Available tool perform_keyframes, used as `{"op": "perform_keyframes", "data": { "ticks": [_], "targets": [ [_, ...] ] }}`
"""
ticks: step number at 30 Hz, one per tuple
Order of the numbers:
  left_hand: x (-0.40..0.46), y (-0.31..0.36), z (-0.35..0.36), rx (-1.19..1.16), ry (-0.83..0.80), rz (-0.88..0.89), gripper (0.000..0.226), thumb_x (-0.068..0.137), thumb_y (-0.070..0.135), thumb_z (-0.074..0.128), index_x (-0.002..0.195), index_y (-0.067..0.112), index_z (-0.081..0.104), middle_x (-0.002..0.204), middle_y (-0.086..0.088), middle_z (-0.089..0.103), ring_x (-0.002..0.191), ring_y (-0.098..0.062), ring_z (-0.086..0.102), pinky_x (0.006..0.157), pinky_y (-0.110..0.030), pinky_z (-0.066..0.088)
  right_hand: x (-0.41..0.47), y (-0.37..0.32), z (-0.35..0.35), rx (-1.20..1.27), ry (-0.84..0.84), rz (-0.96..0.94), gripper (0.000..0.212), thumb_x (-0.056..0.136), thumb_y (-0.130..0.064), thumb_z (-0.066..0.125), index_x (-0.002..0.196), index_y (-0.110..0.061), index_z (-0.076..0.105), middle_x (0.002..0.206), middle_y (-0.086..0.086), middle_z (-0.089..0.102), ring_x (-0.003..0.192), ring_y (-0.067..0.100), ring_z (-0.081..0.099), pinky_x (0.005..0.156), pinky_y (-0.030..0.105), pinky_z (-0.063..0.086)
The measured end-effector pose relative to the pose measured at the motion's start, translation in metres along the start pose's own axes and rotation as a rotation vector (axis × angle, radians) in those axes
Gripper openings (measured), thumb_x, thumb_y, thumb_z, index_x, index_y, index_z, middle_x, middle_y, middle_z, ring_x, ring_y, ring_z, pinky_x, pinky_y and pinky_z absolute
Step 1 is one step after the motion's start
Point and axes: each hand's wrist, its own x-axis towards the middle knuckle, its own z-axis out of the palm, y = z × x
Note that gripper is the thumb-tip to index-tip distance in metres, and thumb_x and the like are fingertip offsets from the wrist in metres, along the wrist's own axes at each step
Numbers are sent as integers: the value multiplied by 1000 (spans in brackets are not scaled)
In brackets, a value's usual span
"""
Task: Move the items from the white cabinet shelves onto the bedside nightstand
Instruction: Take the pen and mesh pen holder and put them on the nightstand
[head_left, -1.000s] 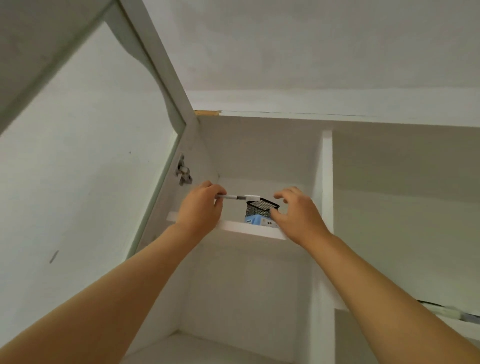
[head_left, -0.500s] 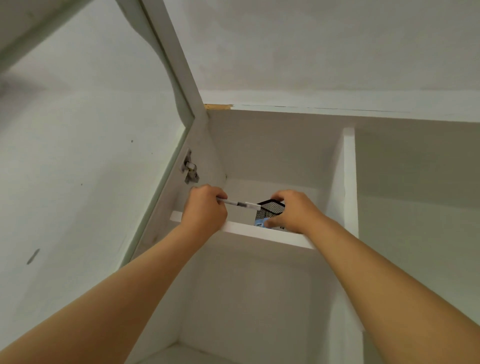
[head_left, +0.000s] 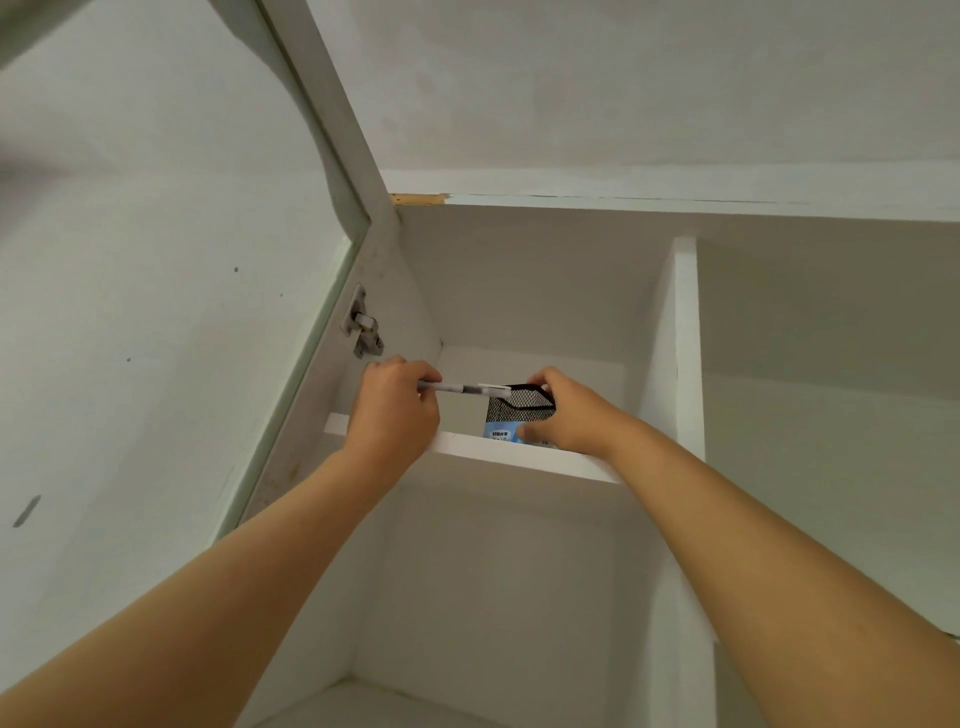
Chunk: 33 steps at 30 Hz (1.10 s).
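I look up into a white cabinet. On its high shelf (head_left: 524, 457) stands a black mesh pen holder (head_left: 511, 408) with a blue and white packet (head_left: 501, 432) in front of it. My left hand (head_left: 395, 410) grips a grey and white pen (head_left: 460, 387) that lies level, pointing right toward the holder. Around the holder's right side curls my right hand (head_left: 566, 415), fingers over its rim and thumb at the packet. The base of the holder is hidden behind the shelf edge.
The open cabinet door (head_left: 156, 312) stands at the left, with its metal hinge (head_left: 362, 328) just above my left hand. A vertical divider (head_left: 685, 353) bounds the shelf on the right. Below the shelf lies a lower compartment floor (head_left: 374, 706).
My right hand has closed in from just right of the holder and now wraps it. My left hand keeps the pen in the same place. The view has shifted slightly.
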Motion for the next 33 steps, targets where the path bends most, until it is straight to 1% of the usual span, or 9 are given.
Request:
{"op": "perform_keyframes", "data": {
  "ticks": [4,11,14,17,22,25,27,30,33],
  "targets": [
    [-2,1,-1,4,7,12,22,95,3,63,107,11,79,92,-10,66,93,-31,57,77,-34,43,1,2,0,-7,-17,43,74,85,-29,84,146,-13,44,133,4,62,109,22,60,90,32,50],
    [-3,3,-2,19,25,22,20,96,5,64,109,10,79,93,-8,66,92,-28,58,77,-30,39,5,5,2,-50,-42,103,59,89,-26,80,138,-11,51,130,8,65,116,26,63,92,33,50],
    [-3,4,-1,24,30,32,20,95,4,64,109,9,79,93,-10,67,91,-29,58,77,-30,38,3,4,2,-40,-39,116,61,89,-27,80,138,-10,48,129,8,63,112,26,61,85,31,46],
    [-4,2,-1,19,35,32,20,95,4,65,108,10,79,93,-11,67,92,-30,58,77,-31,40,3,5,3,-10,-19,147,62,86,-28,81,133,-10,45,123,9,63,110,28,63,82,34,47],
    [-4,2,-1,5,42,48,19,95,4,65,107,10,78,92,-8,66,92,-28,57,77,-30,38,3,3,2,104,76,185,50,88,-22,75,125,-9,44,113,13,64,92,30,67,66,33,50],
    [-5,2,-2,-6,46,47,19,96,5,64,108,11,78,92,-7,65,93,-27,56,76,-30,38,3,1,1,122,117,191,43,94,-26,68,128,-11,44,105,8,59,77,24,60,58,31,45],
    [-5,2,-2,-9,42,43,19,96,5,64,108,12,78,92,-6,64,93,-27,55,76,-29,38,4,2,1,122,72,205,50,94,-34,71,130,-11,45,106,6,58,83,22,58,60,31,42],
    [-6,3,-2,-16,44,44,20,97,6,64,109,12,78,93,-4,63,94,-28,56,76,-31,40,4,1,3,87,10,239,71,89,-52,76,136,-10,43,115,8,60,90,22,59,65,32,42],
    [-6,4,-1,-17,52,50,19,97,7,64,110,12,78,94,-4,64,95,-27,56,77,-32,42,5,0,3,32,-4,240,90,85,-59,79,147,-9,35,119,7,60,101,25,59,78,34,46]
  ]
}}
